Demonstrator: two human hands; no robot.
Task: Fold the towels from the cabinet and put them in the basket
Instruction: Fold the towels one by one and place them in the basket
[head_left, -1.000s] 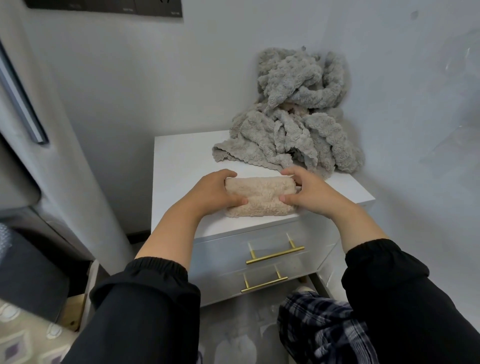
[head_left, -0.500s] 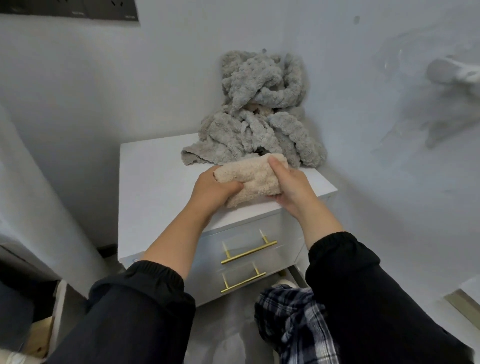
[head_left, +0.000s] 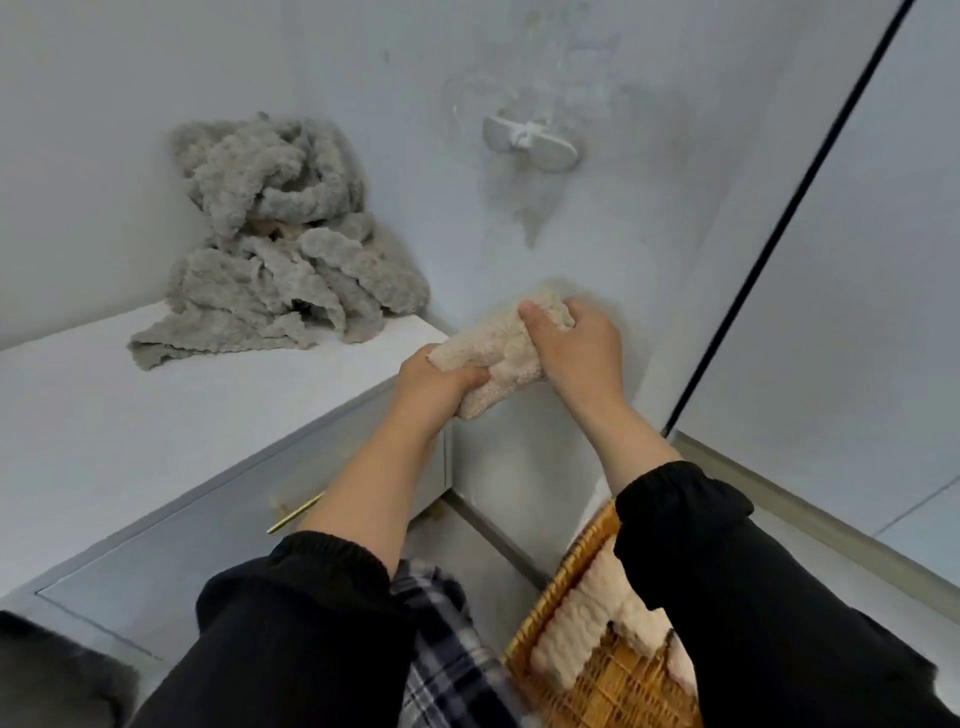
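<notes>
While left hand (head_left: 432, 382) and right hand (head_left: 583, 353) clutch towel (head_left: 496, 345), grip seems tight.

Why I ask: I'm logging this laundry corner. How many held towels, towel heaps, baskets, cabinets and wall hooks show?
Held towels: beige towel, gripped by left hand and right hand: 1
Heaps: grey towel heap, towels within uncountable: 1
Baskets: wicker basket: 1
Cabinets: white cabinet: 1
Hooks: wall hook: 1
Total: 5

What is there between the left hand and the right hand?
A folded beige towel, which the left hand and right hand both grip, in the head view.
</notes>
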